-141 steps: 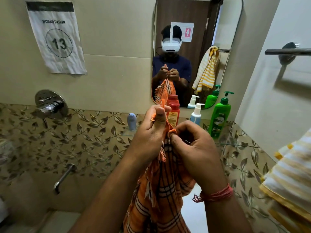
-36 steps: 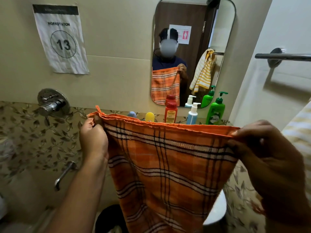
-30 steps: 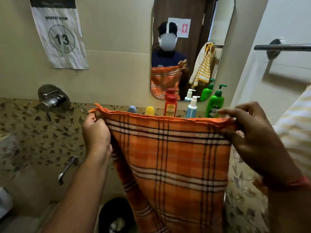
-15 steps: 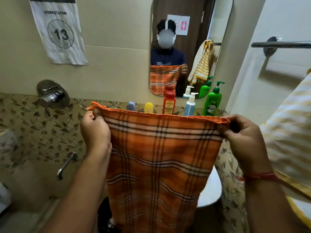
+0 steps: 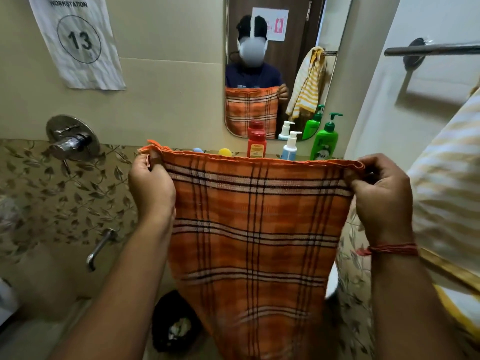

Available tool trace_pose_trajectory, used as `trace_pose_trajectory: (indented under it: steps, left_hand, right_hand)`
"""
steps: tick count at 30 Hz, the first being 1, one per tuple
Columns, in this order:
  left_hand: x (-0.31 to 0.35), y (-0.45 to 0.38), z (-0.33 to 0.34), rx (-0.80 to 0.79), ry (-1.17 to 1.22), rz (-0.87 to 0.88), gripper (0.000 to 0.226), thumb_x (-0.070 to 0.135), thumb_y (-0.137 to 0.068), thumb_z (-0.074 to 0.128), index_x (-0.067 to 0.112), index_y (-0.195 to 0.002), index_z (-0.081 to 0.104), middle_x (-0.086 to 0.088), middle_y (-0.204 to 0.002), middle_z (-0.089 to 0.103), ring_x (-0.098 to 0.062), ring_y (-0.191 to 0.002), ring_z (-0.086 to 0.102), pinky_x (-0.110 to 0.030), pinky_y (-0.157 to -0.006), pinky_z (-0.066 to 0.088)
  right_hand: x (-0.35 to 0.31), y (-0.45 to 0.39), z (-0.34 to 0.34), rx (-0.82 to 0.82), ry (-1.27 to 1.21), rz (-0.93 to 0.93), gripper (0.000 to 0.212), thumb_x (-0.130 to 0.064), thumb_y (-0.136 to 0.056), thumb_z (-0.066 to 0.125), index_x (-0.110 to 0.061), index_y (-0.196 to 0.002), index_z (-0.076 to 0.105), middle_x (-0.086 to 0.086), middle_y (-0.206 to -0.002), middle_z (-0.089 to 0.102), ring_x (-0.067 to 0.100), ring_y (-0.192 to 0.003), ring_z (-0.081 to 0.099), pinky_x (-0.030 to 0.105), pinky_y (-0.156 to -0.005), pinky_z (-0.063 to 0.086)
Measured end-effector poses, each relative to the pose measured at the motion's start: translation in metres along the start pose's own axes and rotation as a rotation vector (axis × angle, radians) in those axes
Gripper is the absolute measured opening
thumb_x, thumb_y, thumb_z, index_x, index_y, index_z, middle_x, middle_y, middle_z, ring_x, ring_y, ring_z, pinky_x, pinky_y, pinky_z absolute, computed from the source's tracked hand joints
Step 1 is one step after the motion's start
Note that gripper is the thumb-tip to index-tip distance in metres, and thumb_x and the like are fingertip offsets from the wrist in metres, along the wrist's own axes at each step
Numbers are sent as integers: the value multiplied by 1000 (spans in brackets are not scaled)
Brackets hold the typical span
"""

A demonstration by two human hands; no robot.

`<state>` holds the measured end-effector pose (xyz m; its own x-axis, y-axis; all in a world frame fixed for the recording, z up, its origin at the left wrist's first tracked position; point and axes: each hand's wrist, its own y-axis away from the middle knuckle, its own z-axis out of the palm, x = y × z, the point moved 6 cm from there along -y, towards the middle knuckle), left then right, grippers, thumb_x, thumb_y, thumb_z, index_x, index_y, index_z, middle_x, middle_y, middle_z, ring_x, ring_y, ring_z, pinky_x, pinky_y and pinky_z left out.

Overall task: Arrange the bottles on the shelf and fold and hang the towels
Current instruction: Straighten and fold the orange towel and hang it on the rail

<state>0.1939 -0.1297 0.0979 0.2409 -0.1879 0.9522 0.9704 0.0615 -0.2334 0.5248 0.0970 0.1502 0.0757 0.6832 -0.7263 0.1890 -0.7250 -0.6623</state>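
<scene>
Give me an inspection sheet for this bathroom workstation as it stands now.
Surface: shelf under the mirror, mostly hidden by the towel.
Job's things: orange plaid towel held spread by its top corners; red bottle, white pump bottle and green pump bottle upright in a row; yellow striped towel at the right edge.
Clutter: blue and yellow tops just above the towel edge; black bin on the floor.
Grippers: left hand pinches the left corner; right hand pinches the right corner.
Cables: nothing seen.
Surroundings: bare towel bar upper right; wall tap; sign 13.
</scene>
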Motion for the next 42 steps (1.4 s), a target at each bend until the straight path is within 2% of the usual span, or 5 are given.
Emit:
trace_pose_trajectory:
  steps: [10,17,26,38,42]
  left_hand:
    - [5,1,11,-28,-10,67,31,34,-100,49,26,-72,59,16,-68,60,4,-58,49,-23,-60,44]
    - [7,3,9,21,-54,139,24,37,-98,53,32,-75,59,15,-76,64,2,-68,57,-23,-63,46]
    - [7,6,15,17,-9,132,25,24,-95,64,31,-119,58,11,-97,66,6,-78,65,-9,-57,48]
    - [37,57,63,-208,-14,307,19,27,-98,64,35,-115,62,11,-102,66,-5,-86,66,-22,-63,57]
    - [32,45,61,-177,12,330,17,26,-98,65,35,-112,63,5,-106,69,-5,-89,67,-8,-62,51]
  right_hand:
    - [8,-6,0,-33,-88,73,25,-12,-89,64,-33,-78,59,0,-80,61,41,-79,64,52,-65,58]
    - [14,-10,2,-71,-134,144,18,-18,-81,64,-36,-80,64,-6,-76,64,16,-68,60,23,-52,44]
    - [25,-8,33,-250,-965,620,42,6,-88,42,-21,-91,74,8,-80,72,23,-66,68,27,-57,58]
    - [-54,10,84,-611,-847,302,36,17,-91,46,-4,-102,72,15,-97,74,28,-93,73,30,-80,59]
    - [-53,8,81,-707,-568,143,19,-16,-85,69,-19,-103,75,7,-102,73,26,-99,72,33,-82,60]
